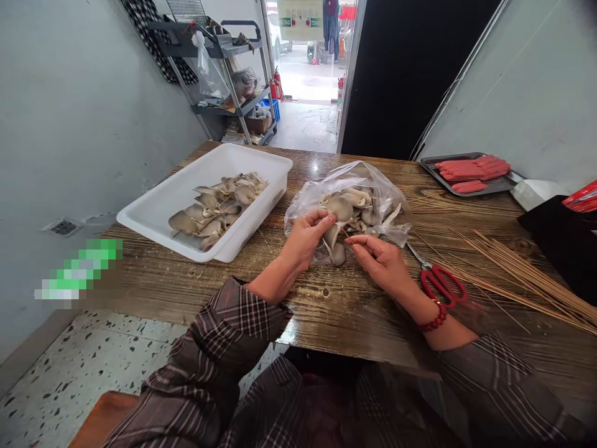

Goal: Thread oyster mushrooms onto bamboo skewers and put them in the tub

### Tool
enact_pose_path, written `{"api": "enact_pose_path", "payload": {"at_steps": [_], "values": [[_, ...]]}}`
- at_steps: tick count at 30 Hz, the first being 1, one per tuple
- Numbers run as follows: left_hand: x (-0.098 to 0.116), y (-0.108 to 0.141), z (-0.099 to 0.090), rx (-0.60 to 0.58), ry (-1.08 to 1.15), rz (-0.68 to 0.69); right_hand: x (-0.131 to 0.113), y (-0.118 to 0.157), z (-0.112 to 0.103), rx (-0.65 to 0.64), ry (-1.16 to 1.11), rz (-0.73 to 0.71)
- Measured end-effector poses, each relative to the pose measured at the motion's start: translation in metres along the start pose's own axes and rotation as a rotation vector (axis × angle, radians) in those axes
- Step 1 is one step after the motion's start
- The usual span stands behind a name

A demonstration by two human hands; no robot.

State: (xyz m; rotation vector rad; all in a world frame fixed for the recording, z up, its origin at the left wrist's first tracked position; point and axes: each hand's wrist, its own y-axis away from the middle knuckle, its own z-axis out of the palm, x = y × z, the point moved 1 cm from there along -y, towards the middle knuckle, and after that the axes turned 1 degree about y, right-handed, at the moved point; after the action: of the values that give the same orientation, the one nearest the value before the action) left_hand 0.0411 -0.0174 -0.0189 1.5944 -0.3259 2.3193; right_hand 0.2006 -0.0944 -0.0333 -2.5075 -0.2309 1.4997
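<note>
Left hand (304, 238) pinching an oyster mushroom (341, 210), right hand (380, 258) pinching a bamboo skewer (346, 234) — go slow, it'd probably tear easily.

Both forearms (275, 278) reach forward and angle inward. Left hand's (305, 239) in a pinch grip, and the right hand (381, 258) is pinching too, close beside it but not touching, fingers (368, 240) curled.
</note>
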Motion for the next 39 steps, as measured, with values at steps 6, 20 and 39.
{"api": "enact_pose_path", "payload": {"at_steps": [6, 20, 39], "values": [[-0.001, -0.003, -0.002, -0.003, -0.045, 0.017, -0.004, 0.001, -0.001, 0.063, 0.071, -0.024], [-0.004, 0.004, 0.007, -0.028, -0.229, 0.049, -0.004, 0.000, 0.001, 0.141, 0.059, -0.041], [0.009, -0.008, -0.024, -0.411, -1.415, 0.441, 0.008, -0.006, -0.027, 0.142, -0.255, 0.151]]}}
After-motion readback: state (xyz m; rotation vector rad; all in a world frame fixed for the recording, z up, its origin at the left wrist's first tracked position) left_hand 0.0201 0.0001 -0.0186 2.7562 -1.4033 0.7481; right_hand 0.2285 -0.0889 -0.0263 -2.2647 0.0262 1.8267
